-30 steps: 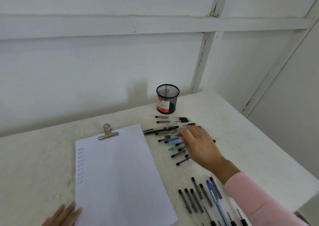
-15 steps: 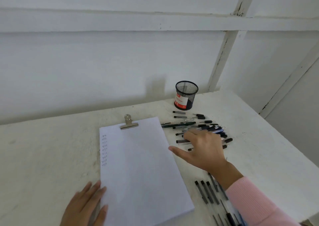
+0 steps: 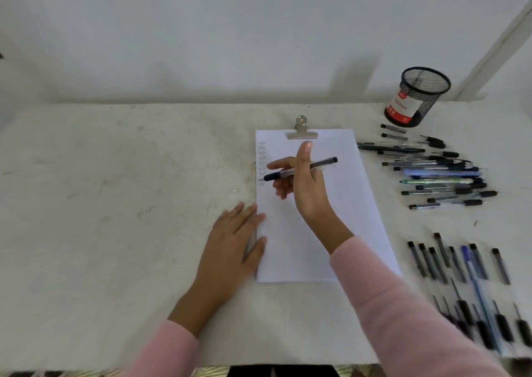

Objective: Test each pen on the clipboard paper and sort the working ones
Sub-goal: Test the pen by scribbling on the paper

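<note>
The testing step is in hand: the right hand [image 3: 305, 186] pinches a clear pen [image 3: 299, 170], its tip at the left margin of the clipboard paper [image 3: 331, 227], perhaps touching (blur there). The left hand [image 3: 233, 238] lies flat, fingers straight, on the paper's edge. Next, a short scribble below the column of marks [image 3: 262, 160] is needed.

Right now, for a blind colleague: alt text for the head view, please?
The right hand holds a pen, tip at the left edge of the clipboard paper beside a column of scribbles, while the left hand rests flat on that edge. Two groups of pens and a black mesh cup sit to the right.
</note>
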